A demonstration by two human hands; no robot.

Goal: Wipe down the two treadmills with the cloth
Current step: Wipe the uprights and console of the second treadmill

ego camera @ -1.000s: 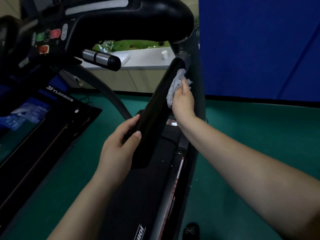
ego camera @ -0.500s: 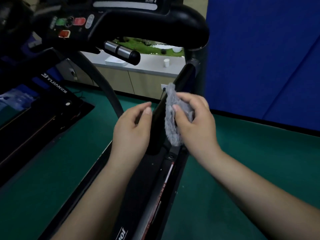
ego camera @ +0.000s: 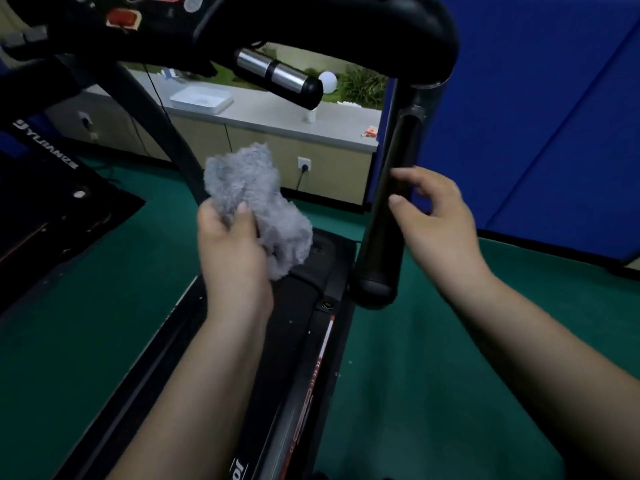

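Note:
A fluffy grey cloth [ego camera: 256,206] is bunched in my left hand [ego camera: 232,251], held above the front of the black treadmill belt [ego camera: 277,358]. My right hand [ego camera: 436,220] hovers with fingers spread just right of the treadmill's black right handrail [ego camera: 384,220], thumb near the bar, not gripping it. The console [ego camera: 311,19] with red buttons and a chrome-tipped grip [ego camera: 277,76] hangs overhead. A second treadmill [ego camera: 45,202] lies folded at the left.
Green floor [ego camera: 433,393] surrounds the machines. Blue padded panels [ego camera: 536,116] stand at the right. A beige cabinet counter [ego camera: 277,116] with a white tray and a small cup runs along the back wall, with a plugged wall socket below.
The cloth has passed from my right hand to my left, which has let go of the handrail and moved left. My right hand has come off the cloth and opened beside the handrail.

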